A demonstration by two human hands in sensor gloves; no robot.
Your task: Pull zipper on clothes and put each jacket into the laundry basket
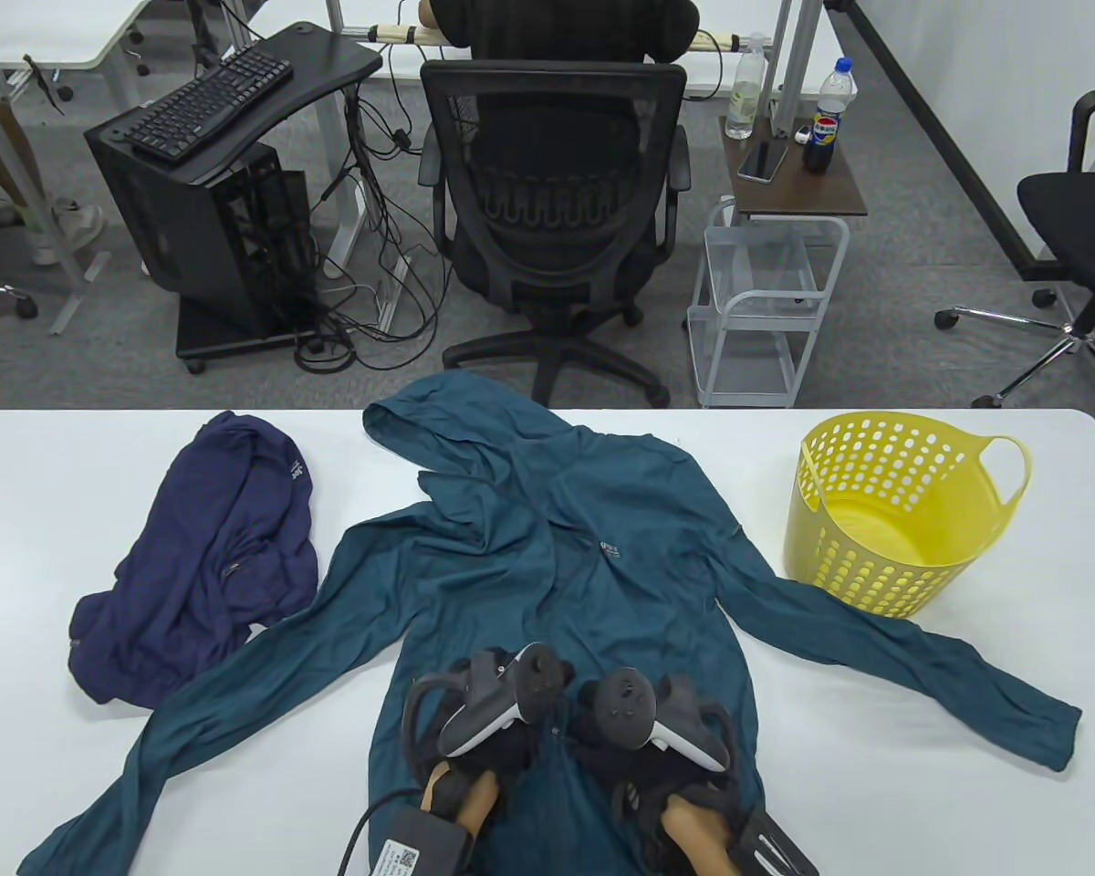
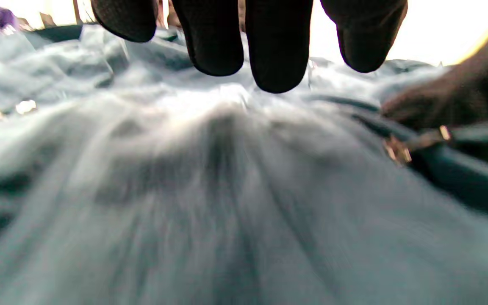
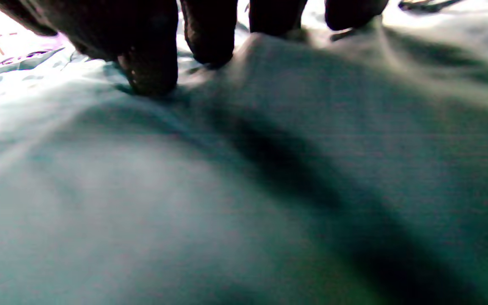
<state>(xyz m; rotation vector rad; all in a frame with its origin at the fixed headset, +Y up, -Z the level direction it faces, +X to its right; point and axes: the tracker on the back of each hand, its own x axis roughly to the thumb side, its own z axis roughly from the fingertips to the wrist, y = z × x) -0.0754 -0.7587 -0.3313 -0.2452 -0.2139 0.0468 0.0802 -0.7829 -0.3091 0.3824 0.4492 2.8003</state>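
Note:
A teal hooded jacket point(image 1: 566, 547) lies spread face up on the white table point(image 1: 876, 730), sleeves out to both sides. Both gloved hands sit side by side on its lower front. My left hand point(image 1: 497, 725) holds its fingers point(image 2: 278, 63) straight, the tips just over the cloth and gripping nothing. My right hand point(image 1: 657, 735) has its fingertips down on the fabric; in the left wrist view it point(image 2: 451, 97) closes on the pull of the gold zipper slider point(image 2: 396, 150). A crumpled navy jacket point(image 1: 210, 557) lies at the left. The yellow laundry basket point(image 1: 839, 566) stands at the right.
The teal jacket's right sleeve point(image 1: 922, 666) runs just in front of the basket. Beyond the table's far edge stand a black office chair point(image 1: 557, 201) with a person seated past it, a small white cart point(image 1: 766, 301) and a computer desk point(image 1: 228, 119).

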